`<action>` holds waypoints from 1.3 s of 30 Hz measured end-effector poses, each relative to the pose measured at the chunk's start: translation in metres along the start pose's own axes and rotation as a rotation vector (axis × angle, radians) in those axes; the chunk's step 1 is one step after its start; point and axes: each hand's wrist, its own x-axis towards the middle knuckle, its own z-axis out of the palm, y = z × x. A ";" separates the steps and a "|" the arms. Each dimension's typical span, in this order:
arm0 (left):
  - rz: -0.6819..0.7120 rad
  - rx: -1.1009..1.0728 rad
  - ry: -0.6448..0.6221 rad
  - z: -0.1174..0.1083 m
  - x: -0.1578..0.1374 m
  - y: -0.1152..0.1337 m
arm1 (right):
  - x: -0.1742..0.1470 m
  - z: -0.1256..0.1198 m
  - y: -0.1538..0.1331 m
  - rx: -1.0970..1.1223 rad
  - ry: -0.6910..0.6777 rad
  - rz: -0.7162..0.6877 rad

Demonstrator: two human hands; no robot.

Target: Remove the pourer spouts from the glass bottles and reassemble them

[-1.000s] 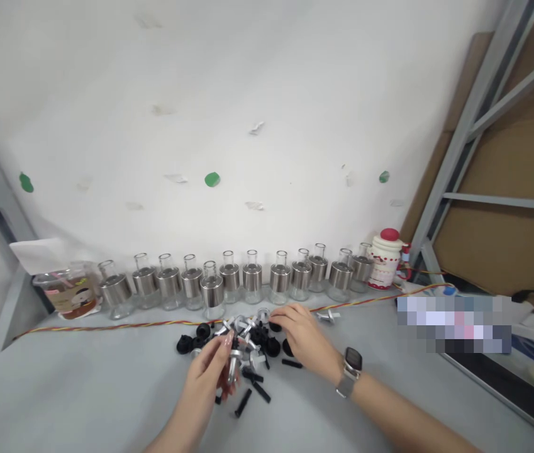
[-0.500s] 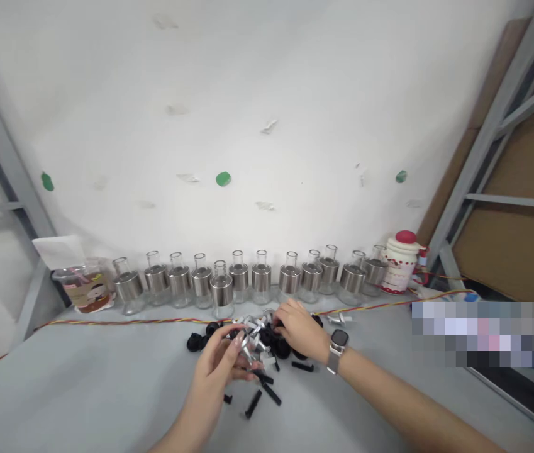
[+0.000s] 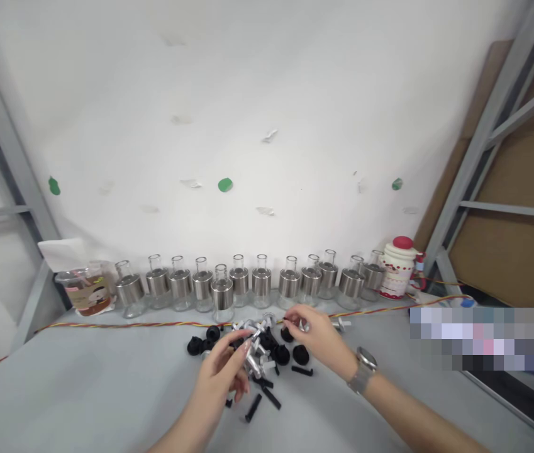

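My left hand [image 3: 224, 368] is closed, thumb and fingers pinching a small silver spout piece [image 3: 256, 335] over the left side of a pile. To the right of it, my right hand [image 3: 316, 336] has its thumb and fingertips together on a small black piece [image 3: 286, 319], mostly hidden by the fingers. Between and below the hands lie several silver spout parts [image 3: 253, 365] with white ends. Round black caps [image 3: 300, 355] surround them, and short black tubes [image 3: 253, 408] are scattered nearer to me.
Behind the pile stands a row of glass bottles [image 3: 222, 292] with metal sleeves. A red-yellow twisted cord [image 3: 129, 325] runs across the grey table. A plastic cup [image 3: 90, 292] stands at the left, a white jar with red lid [image 3: 397, 270] at the right.
My right hand has drawn back from the pile, lifting slightly right with a small black piece at its fingertips. My left hand keeps its place by the silver parts, its fingers drawn closer together.
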 end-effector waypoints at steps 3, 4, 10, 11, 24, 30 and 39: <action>-0.066 -0.143 0.023 0.002 0.000 0.000 | -0.011 -0.006 -0.011 0.404 0.052 0.168; -0.090 -0.180 0.031 0.002 0.001 -0.001 | -0.014 -0.007 -0.014 0.592 0.070 0.237; -0.133 -0.240 0.010 0.004 0.000 0.003 | -0.024 0.002 -0.027 1.164 0.015 0.405; -0.133 -0.243 -0.001 0.004 -0.001 0.004 | -0.025 0.003 -0.029 1.191 -0.012 0.415; -0.149 -0.186 0.000 0.005 -0.002 0.000 | -0.039 0.022 -0.039 1.351 -0.090 0.259; -0.173 -0.184 -0.014 0.010 -0.004 -0.002 | -0.044 0.020 -0.047 1.365 -0.097 0.226; -0.155 -0.136 -0.113 0.005 -0.003 -0.004 | -0.050 0.023 -0.047 1.183 -0.081 0.233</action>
